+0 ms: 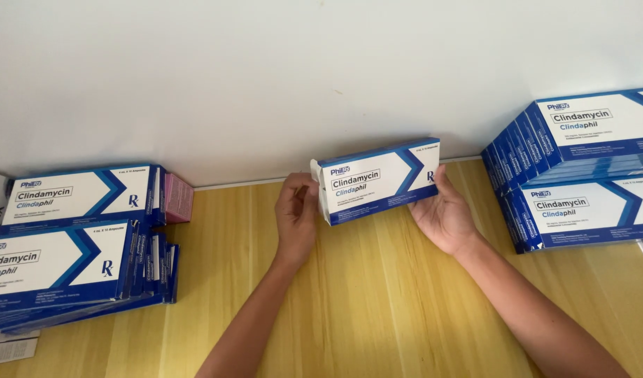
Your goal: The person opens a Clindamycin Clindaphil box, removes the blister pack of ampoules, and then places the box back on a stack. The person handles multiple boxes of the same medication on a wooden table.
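Blue-and-white carton [379,179], long and flat, held up off the wooden table [377,294], its printed face turned toward the camera, tilted slightly with its right end higher. Gripped at both ends: left hand [297,213] at the carton's left end, fingers curled around the end flap, which stands open a little; right hand [444,213] at the carton's right end, palm cupped under the lower corner, thumb laid against the end, fingers mostly hidden behind the carton. Close behind the carton, a plain white wall [300,77], meeting the table in a line level with the carton's lower edge.

Well to the left of the carton, a left stack of cartons [69,259] of the same kind, lying flat and fanned unevenly, with a small pink box [179,198] against its far right corner. Below that stack, at the table's near left edge, some white paper [10,346]. Well to the right of the carton, a right stack of cartons [580,168], also the same kind, leaning in two slanted bundles, one above the other. Bare table between the carton and both stacks.
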